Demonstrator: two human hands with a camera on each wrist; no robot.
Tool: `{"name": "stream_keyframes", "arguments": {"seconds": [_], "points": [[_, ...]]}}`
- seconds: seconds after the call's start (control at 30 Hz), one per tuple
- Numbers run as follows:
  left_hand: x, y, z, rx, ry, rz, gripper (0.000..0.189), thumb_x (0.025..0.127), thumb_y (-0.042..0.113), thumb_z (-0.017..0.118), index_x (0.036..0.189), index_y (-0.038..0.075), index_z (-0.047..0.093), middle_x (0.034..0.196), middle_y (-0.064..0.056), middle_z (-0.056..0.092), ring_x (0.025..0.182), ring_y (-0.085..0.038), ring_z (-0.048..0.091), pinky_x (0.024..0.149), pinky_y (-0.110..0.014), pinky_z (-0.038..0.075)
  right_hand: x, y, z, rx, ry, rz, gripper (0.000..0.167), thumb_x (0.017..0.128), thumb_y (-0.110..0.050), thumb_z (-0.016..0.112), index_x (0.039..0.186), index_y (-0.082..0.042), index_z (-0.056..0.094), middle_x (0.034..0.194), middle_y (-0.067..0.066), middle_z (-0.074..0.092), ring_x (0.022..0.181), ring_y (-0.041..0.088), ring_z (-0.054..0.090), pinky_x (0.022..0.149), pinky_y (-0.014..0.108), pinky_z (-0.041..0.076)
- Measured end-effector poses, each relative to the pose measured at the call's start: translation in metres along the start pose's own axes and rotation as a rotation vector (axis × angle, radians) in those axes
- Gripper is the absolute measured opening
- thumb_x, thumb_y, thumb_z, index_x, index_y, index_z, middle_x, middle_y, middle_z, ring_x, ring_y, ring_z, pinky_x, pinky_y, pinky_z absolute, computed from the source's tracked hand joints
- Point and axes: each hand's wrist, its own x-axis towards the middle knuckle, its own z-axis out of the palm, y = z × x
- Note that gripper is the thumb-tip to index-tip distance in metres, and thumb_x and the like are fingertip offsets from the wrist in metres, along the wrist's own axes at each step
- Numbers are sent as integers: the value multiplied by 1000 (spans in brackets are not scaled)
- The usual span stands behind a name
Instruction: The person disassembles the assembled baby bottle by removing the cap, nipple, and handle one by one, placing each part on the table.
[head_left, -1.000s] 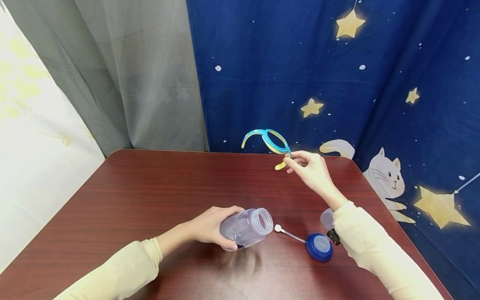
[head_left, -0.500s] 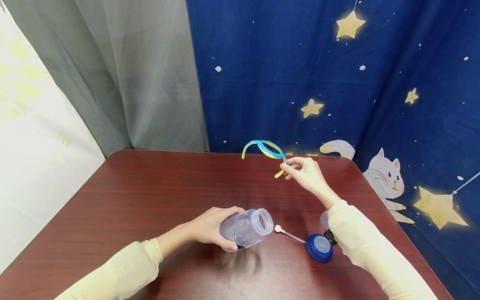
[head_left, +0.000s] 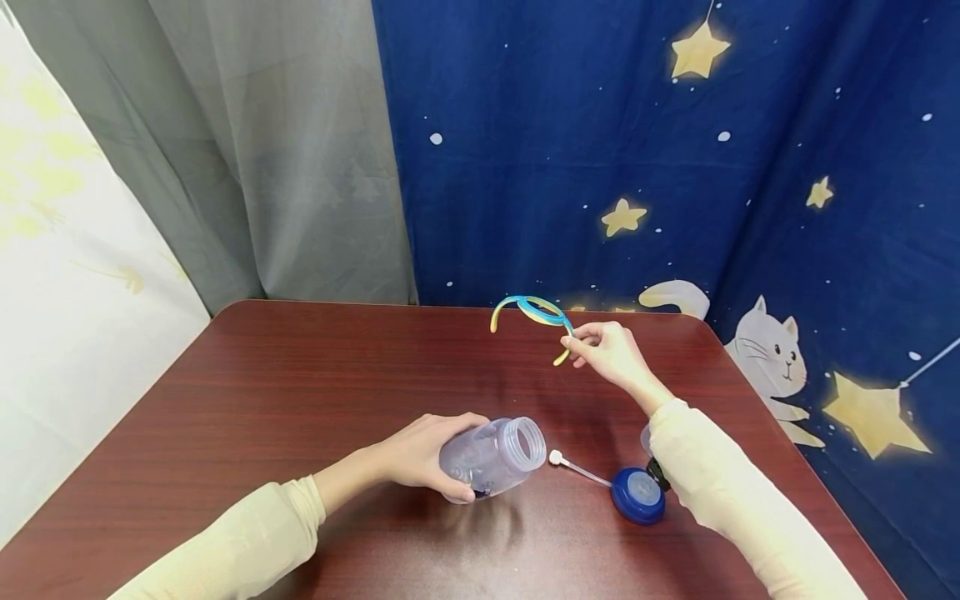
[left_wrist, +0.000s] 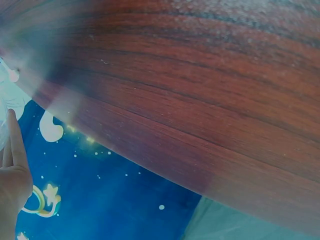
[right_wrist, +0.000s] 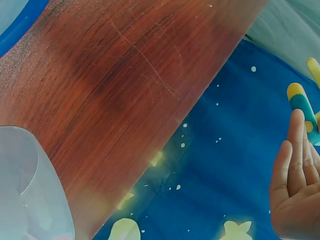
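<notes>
My left hand (head_left: 423,454) grips a clear, tinted plastic bottle (head_left: 487,458), tilted so its open threaded mouth points right. In the left wrist view only a strip of that bottle (left_wrist: 5,112) shows past the fingers. Farther back, my right hand (head_left: 615,354) pinches one arm of a blue and yellow bottle handle (head_left: 534,314), raised near the table's far edge. The handle has a ring in the middle and a curved arm on each side. In the right wrist view, the handle (right_wrist: 301,102) shows beyond the fingertips.
A blue lid (head_left: 637,504) lies on the table (head_left: 337,358) at the right, its straw (head_left: 587,473) with a white end pointing toward the bottle. A clear cover (right_wrist: 32,190) sits by the lid, mostly behind the right sleeve in the head view. Curtains (head_left: 525,167) hang behind the table.
My right hand has come down and slightly nearer with the handle, whose ring now lies flatter. The left hand and the bottle have stayed in place.
</notes>
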Motion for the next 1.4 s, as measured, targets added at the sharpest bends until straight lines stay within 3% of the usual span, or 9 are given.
{"name": "stream_keyframes", "arguments": {"seconds": [0.3, 0.63, 0.97, 1.4], "points": [[0, 0, 1, -1, 4, 0, 72, 62, 56, 69, 121, 24, 44, 99, 14, 55, 79, -1, 52, 66, -21, 42, 2, 1, 0, -100, -50, 57, 24, 81, -28, 64, 89, -5, 67, 69, 6, 65, 57, 11, 61, 58, 32, 39], [0, 1, 1, -2, 3, -2, 71, 62, 56, 69, 121, 24, 44, 97, 15, 55, 79, -1, 52, 65, -21, 42, 7, -5, 0, -257, -156, 148, 21, 80, -32, 63, 83, -12, 69, 59, -4, 61, 59, 12, 61, 57, 34, 39], [0, 0, 2, 1, 5, 14, 72, 61, 56, 69, 121, 24, 44, 98, 15, 55, 79, 0, 52, 66, -20, 42, 13, -8, 9, -329, -273, 184, 17, 80, -29, 62, 76, -14, 70, 64, 2, 64, 57, 10, 61, 58, 35, 39], [0, 0, 2, 3, 4, 1, 72, 62, 57, 69, 121, 24, 44, 98, 14, 55, 80, -1, 52, 66, -21, 42, 20, -1, 17, -401, -329, 235, 20, 81, -28, 61, 73, -12, 70, 60, 1, 63, 62, 12, 61, 63, 37, 38]]}}
